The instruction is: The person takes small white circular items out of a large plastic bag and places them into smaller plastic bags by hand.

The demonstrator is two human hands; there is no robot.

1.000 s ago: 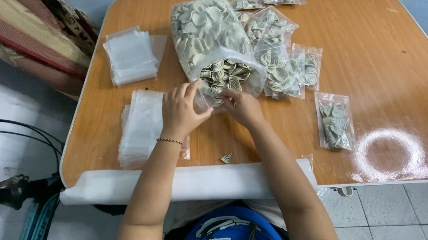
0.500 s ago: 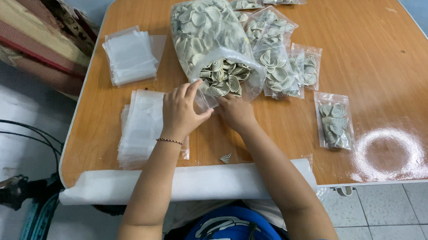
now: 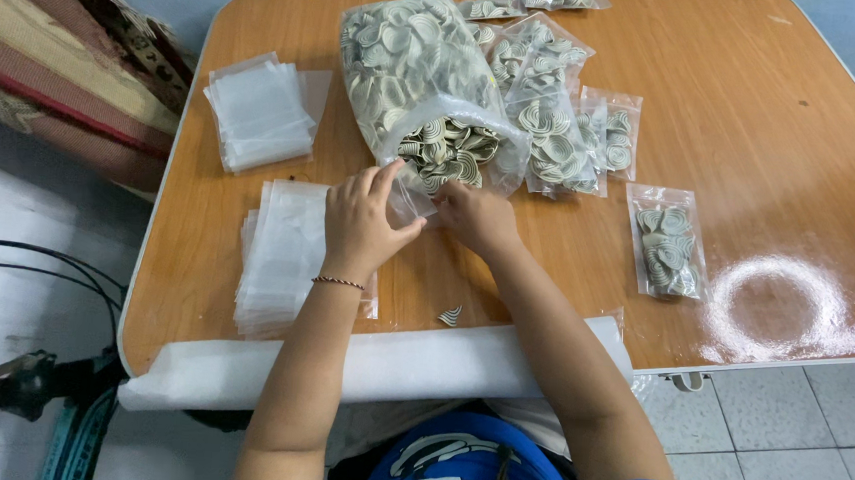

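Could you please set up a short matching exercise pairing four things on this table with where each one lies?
Things:
1. large open bag of striped pieces
2. stack of empty clear bags
3. single filled small bag
4. loose striped piece

Places:
A. alone towards the right, beside the glare ring
B. near the front edge, between the forearms
C. far left of the tabletop
D. just beyond the left hand and right hand

Pairs: 1-D, 2-C, 3-A, 4-B

Cream-and-dark striped pieces on an orange-brown wooden desk (image 3: 757, 113)

The large clear plastic bag (image 3: 414, 69) holds curved pieces banded cream and dark brown; the flat clear empty pouches (image 3: 286, 250) look milky white; a loose striped piece (image 3: 451, 316) repeats the banding.
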